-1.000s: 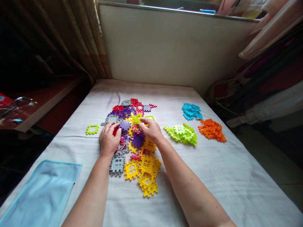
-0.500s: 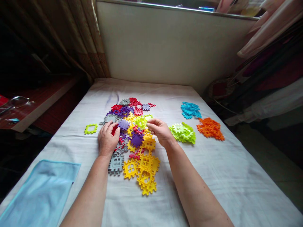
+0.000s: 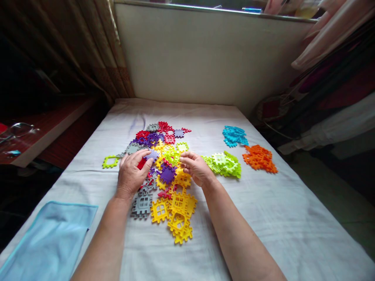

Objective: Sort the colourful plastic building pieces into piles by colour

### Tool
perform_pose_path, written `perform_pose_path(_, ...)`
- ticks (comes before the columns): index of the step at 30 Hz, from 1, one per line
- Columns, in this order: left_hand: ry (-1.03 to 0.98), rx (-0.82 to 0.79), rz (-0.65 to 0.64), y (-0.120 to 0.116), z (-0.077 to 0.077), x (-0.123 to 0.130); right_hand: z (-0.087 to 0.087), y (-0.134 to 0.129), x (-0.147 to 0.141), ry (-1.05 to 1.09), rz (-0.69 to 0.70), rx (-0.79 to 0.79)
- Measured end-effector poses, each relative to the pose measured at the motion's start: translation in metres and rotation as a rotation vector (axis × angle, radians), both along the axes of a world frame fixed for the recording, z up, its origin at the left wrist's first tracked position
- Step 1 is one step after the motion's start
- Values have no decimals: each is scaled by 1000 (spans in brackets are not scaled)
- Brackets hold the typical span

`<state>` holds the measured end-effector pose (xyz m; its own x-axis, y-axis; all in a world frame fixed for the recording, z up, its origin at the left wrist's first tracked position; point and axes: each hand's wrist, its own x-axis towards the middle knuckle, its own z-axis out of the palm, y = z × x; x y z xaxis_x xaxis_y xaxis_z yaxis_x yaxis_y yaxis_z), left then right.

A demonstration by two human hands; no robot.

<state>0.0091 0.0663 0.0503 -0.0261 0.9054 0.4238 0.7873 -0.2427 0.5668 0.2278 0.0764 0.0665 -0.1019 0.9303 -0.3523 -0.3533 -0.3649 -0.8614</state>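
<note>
A pile of toothed plastic building tiles lies between my hands. My left hand (image 3: 133, 171) rests at the pile's left side, fingers stretched and thumb apart, touching a lilac tile (image 3: 152, 155) and close to a red one (image 3: 141, 163). At the other side my right hand (image 3: 195, 167) pinches the edge of a lime-green tile (image 3: 172, 157) above yellow pieces. Dark purple (image 3: 168, 174), grey (image 3: 142, 204) and yellow (image 3: 179, 201) tiles spread toward me. Behind the held tile is a lime-green frame tile (image 3: 182, 146). My right fingertips partly hide the held tile's edge.
Sorted heaps stand to the right: lime-green (image 3: 227, 164), blue (image 3: 234, 136) and orange (image 3: 260, 159) tiles. A lone lime-green frame (image 3: 110, 161) lies left. A light-blue cloth (image 3: 55, 234) covers the near left corner. Glasses (image 3: 22, 129) sit on a side shelf.
My right hand and the lime-green tile have come slightly nearer to me. My left fingers have reached further over the lilac tile. The view has shifted a little.
</note>
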Motion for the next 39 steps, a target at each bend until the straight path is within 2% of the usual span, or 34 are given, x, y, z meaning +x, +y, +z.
perform_pose_path(2, -112, -78, -125, -2, 8, 5, 2, -1, -2, 47, 29, -25)
perform_pose_path(7, -408, -288, -299, -8, 14, 23, 5, -3, -6, 117, 92, -44)
perform_pose_path(12, -650, -386, -401, -10, 15, 33, 1, -5, -7, 121, 110, -46)
perform_pose_path(20, -679, -473, -362, -9, 18, 27, -2, -8, -8, 182, 167, -22)
perform_pose_path(24, -729, -478, -353, -8, 18, 28, -1, -8, -10, 145, 206, -19)
perform_pose_path(30, -801, -474, -325, -6, 15, 32, 0, -9, -11, -76, 204, 118)
perform_pose_path(35, -831, -498, -327, -5, 11, 31, 4, -11, -10, -114, 385, 283)
perform_pose_path(39, -858, -509, -341, -6, 11, 33, 1, -12, -12, -204, 354, 330)
